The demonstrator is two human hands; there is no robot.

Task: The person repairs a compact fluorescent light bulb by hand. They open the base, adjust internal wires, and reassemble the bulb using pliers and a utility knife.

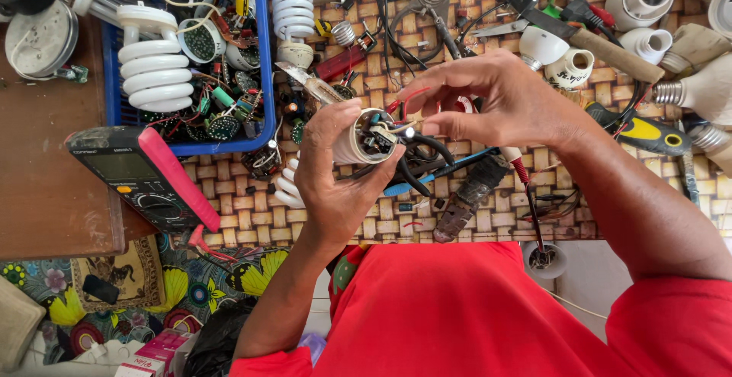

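Here, my left hand [335, 171] wraps the white cylindrical plastic lamp base [364, 137], open end up over the woven mat [252, 209], so my right hand [496, 102] pinches its thin wires [402, 112].

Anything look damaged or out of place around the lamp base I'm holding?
Yes. The lamp base in the left hand is open, its circuit board and loose wires exposed; the right hand pinches them. Broken lamp parts fill the blue tray, and the multimeter overhangs the wooden board's edge.
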